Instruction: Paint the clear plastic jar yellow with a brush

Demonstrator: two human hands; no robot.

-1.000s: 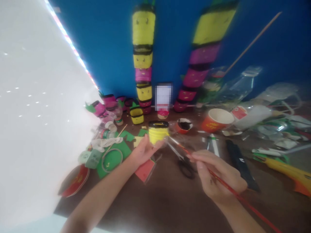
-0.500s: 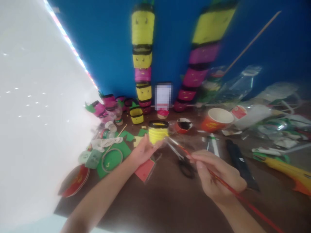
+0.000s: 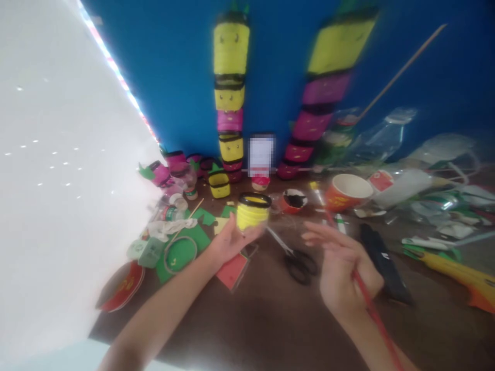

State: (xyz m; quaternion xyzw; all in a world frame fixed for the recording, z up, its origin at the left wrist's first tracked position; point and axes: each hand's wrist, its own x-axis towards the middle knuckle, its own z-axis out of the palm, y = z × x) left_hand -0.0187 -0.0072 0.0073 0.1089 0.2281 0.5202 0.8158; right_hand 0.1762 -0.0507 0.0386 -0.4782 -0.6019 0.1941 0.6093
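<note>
My left hand [image 3: 232, 242] is closed around the lower part of a small yellow ribbed cup [image 3: 252, 215] with a black rim, held upright above the table. To its right, my right hand [image 3: 344, 265] keeps hold of a paintbrush [image 3: 367, 296] with a long red handle. The brush passes through the hand, and its pale yellow bristles point up and away, beside a red paper cup [image 3: 340, 201]. Some fingers of this hand are stretched forward. Behind the yellow cup stands a small red and white container [image 3: 293, 201] with dark paint in it. Black-handled scissors [image 3: 299, 265] lie between my hands.
Green paper [image 3: 204, 245] with a tape ring [image 3: 180, 254] and a red bowl [image 3: 124, 286] are at left. A yellow glue gun [image 3: 456, 268], a black pouch [image 3: 386, 268] and plastic bottles [image 3: 386, 136] are at right. Decorated yellow and magenta cups [image 3: 232, 49] line the blue wall.
The paintbrush has swung away from the yellow cup, its bristles now farther right and up. The fingers of my right hand have loosened and spread. My left hand holds the cup almost unmoved.
</note>
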